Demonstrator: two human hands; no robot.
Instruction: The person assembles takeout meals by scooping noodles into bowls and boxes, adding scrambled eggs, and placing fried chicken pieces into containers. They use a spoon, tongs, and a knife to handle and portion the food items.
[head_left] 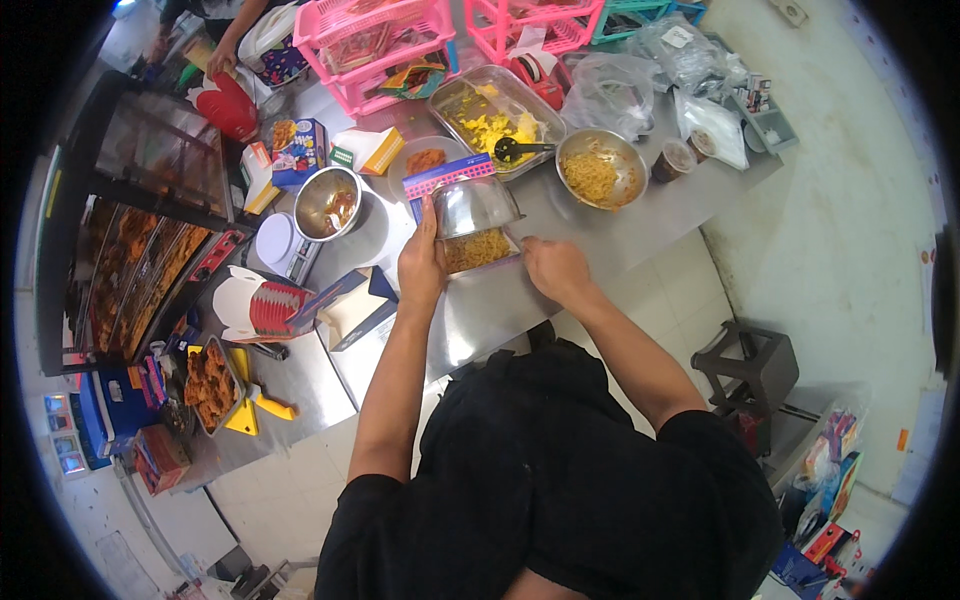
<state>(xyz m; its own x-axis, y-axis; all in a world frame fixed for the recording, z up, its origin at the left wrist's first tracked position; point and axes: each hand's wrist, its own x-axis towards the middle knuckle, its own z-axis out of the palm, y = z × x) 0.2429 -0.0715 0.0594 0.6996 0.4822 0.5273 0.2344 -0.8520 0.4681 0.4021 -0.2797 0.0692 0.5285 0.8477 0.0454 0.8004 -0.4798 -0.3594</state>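
Standing at the steel counter (560, 235), the person works over a small open box of noodles (478, 250) near the counter's near edge. The left hand (422, 262) is pressed flat against the box's left side, fingers up against a steel bowl (474, 205) tilted over the box's far end. The right hand (556, 268) sits at the box's right corner, fingers curled; whether it pinches the rim I cannot tell. Risk noted: the bowl leans with little visible support, and a slip of the left hand could send it, or loose noodles, onto the counter. The box lies close to the edge, so a push from the right could slide it off. A round pan of noodles (600, 168) stands farther right, well apart.
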